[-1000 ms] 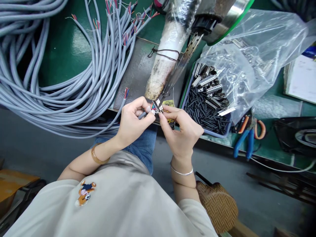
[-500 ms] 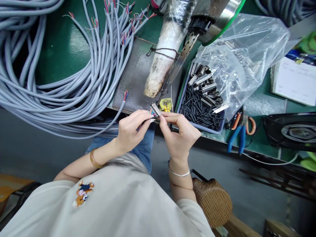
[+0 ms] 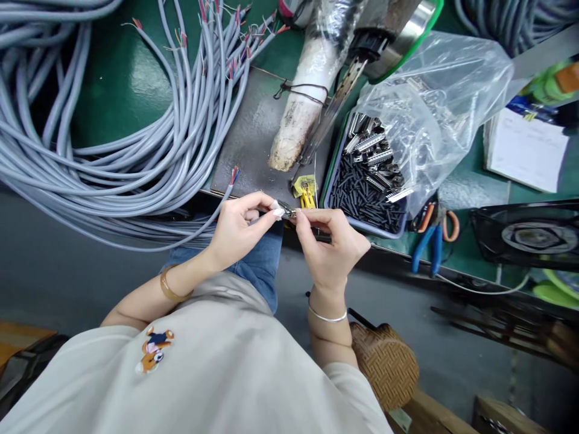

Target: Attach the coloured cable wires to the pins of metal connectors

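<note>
A small metal connector [image 3: 286, 210] is pinched between my two hands at the table's front edge. My left hand [image 3: 242, 226] grips its left end with thumb and forefinger. On its right end, the thumb and fingers of my right hand [image 3: 330, 244] are closed. The coloured wires seen on it earlier are hidden. Just beyond the hands lies a yellow piece [image 3: 307, 194] on the dark plate [image 3: 253, 129]. Above that plate, a white wrapped tube [image 3: 301, 108] and a thin metal bracket [image 3: 332, 114] slant down toward the hands.
Grey cables [image 3: 149, 141] with stripped ends cover the left. To the right, a bin [image 3: 321, 193] holds black sleeves and metal connectors, partly under a plastic bag [image 3: 452, 96]. Blue-handled pliers [image 3: 429, 241], a black fan [image 3: 534, 235], papers [image 3: 527, 150] and a woven stool [image 3: 386, 364] are farther right.
The connector has been turned between my fingers, so its row of contacts and coloured wires no longer show clearly. Both hands keep their hold. The view has shifted slightly.
</note>
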A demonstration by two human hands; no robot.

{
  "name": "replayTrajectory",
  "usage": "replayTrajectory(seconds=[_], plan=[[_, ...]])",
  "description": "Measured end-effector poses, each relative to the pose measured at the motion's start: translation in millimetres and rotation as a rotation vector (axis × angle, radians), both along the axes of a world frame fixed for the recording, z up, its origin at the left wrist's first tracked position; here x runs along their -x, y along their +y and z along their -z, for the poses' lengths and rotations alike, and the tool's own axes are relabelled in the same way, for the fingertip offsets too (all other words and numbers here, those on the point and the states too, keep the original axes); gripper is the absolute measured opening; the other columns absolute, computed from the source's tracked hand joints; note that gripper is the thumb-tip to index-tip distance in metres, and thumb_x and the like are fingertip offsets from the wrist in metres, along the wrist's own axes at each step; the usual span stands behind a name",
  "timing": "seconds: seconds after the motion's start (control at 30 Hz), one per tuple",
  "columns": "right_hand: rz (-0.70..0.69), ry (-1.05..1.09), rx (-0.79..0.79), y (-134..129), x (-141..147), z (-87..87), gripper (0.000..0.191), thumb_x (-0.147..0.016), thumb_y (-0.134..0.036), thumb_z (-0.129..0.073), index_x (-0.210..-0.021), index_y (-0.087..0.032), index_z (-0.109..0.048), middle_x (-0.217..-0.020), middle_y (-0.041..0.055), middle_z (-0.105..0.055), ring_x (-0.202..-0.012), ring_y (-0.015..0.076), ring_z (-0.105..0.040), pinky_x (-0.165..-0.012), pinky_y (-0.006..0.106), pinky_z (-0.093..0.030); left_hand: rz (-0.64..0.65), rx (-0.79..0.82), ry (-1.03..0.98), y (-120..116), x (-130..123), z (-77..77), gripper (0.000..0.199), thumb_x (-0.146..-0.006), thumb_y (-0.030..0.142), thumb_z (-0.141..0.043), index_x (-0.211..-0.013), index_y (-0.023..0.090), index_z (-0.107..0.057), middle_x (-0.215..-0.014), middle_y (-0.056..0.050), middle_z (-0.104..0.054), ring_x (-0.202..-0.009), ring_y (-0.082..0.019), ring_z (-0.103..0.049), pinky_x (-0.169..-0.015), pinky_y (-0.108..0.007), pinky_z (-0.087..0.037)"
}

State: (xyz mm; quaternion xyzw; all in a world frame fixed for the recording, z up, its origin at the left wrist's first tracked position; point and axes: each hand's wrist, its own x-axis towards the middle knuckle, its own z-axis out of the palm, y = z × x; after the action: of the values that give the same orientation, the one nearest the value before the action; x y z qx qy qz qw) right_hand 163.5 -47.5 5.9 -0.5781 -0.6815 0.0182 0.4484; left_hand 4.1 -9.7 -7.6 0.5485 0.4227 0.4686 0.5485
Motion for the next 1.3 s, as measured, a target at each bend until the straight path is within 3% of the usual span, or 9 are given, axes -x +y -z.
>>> replayTrajectory(seconds=[0.13, 0.37, 0.5, 0.6, 0.77, 0.87, 0.97, 1.1, 1.3], plan=[[-0.015, -0.021, 0.031, -2, -2, -0.8, 0.007, -0.090, -0.021, -0.071, -0.086, -0.024, -0.067, -0.076, -0.0043, -0.076, -0.063, 0.0121, -0.073, -0.062, 0.022, -0.061, 0.022, -0.050, 0.047, -7, 2, 1.2, 0.010, -0.084, 0.024, -0.073, -0.078, 0.015, -0.072, -0.068, 0.001, -0.068, -0.046, -0.004, -0.040, -0.044, -0.019, -0.031], [-0.043, 0.034, 0.078, -6, 2, -4.2, 0.009, -0.091, -0.020, -0.069, -0.084, -0.023, -0.064, -0.082, -0.0013, -0.076, -0.071, 0.0131, -0.074, -0.063, 0.024, -0.062, 0.089, 0.206, -0.179, -2, 6, 4.6, 0.024, -0.079, 0.033, -0.081, -0.080, 0.015, -0.066, -0.072, -0.004, -0.072, -0.062, -0.011, -0.068, -0.059, -0.020, -0.055], [-0.106, 0.079, 0.061, -8, 3, -2.2, 0.012, -0.089, -0.017, -0.071, -0.082, -0.022, -0.062, -0.096, 0.0025, -0.079, -0.092, 0.0178, -0.078, -0.071, 0.028, -0.063, 0.145, 0.276, -0.276, 4, 9, 0.7, 0.031, -0.075, 0.038, -0.085, -0.078, 0.015, -0.064, -0.067, -0.002, -0.070, -0.054, -0.008, -0.063, -0.051, -0.018, -0.051], [-0.122, 0.137, 0.127, -9, 4, 1.7, 0.010, -0.090, -0.019, -0.069, -0.084, -0.023, -0.062, -0.098, 0.0018, -0.080, -0.085, 0.0159, -0.078, -0.070, 0.027, -0.063, 0.160, 0.275, -0.272, 4, 11, -2.6, 0.025, -0.076, 0.032, -0.083, -0.078, 0.015, -0.064, -0.067, -0.002, -0.070, -0.051, -0.006, -0.060, -0.048, -0.017, -0.047], [-0.117, 0.327, 0.162, -7, 7, 6.6, 0.012, -0.092, -0.019, -0.068, -0.083, -0.021, -0.060, -0.091, 0.0004, -0.078, -0.080, 0.0130, -0.077, -0.070, 0.024, -0.063, 0.106, 0.167, -0.106, -3, 10, -3.4, 0.013, -0.074, 0.016, -0.074, -0.085, 0.015, -0.068, -0.072, -0.001, -0.069, -0.049, -0.004, -0.053, -0.044, -0.015, -0.037], [-0.144, 0.395, 0.189, -7, 9, 7.8, 0.012, -0.092, -0.018, -0.068, -0.083, -0.021, -0.061, -0.091, 0.0000, -0.078, -0.080, 0.0125, -0.077, -0.071, 0.024, -0.063, 0.045, 0.024, 0.018, -6, 7, -1.0, 0.008, -0.076, 0.015, -0.069, -0.084, 0.015, -0.071, -0.070, 0.000, -0.067, -0.052, -0.005, -0.053, -0.048, -0.016, -0.038], [-0.153, 0.335, 0.163, -7, 8, 9.1, 0.010, -0.091, -0.015, -0.068, -0.086, -0.022, -0.063, -0.094, 0.0006, -0.079, -0.087, 0.0139, -0.077, -0.074, 0.026, -0.063, -0.001, -0.094, 0.097, -6, 5, 1.2, 0.005, -0.079, 0.017, -0.066, -0.079, 0.015, -0.069, -0.067, 0.002, -0.063, -0.059, -0.007, -0.056, -0.055, -0.018, -0.043], [-0.169, 0.166, 0.045, -6, 5, 11.4, 0.015, -0.089, -0.010, -0.069, -0.088, -0.023, -0.064, -0.099, 0.0004, -0.080, -0.089, 0.0143, -0.077, -0.078, 0.027, -0.062, -0.046, -0.218, 0.198, -6, 3, 2.6, 0.006, -0.082, 0.018, -0.066, -0.078, 0.016, -0.070, -0.061, 0.005, -0.058, -0.055, -0.005, -0.048, -0.054, -0.017, -0.039], [-0.150, 0.218, 0.072, -6, 4, 15.7, 0.013, -0.090, -0.011, -0.068, -0.090, -0.024, -0.064, -0.099, 0.0010, -0.080, -0.087, 0.0155, -0.078, -0.075, 0.029, -0.063, 0.031, -0.096, 0.045, -3, 6, 3.2, 0.014, -0.088, 0.024, -0.064, -0.085, 0.013, -0.072, -0.068, 0.000, -0.064, -0.057, -0.007, -0.052, -0.053, -0.018, -0.042]])
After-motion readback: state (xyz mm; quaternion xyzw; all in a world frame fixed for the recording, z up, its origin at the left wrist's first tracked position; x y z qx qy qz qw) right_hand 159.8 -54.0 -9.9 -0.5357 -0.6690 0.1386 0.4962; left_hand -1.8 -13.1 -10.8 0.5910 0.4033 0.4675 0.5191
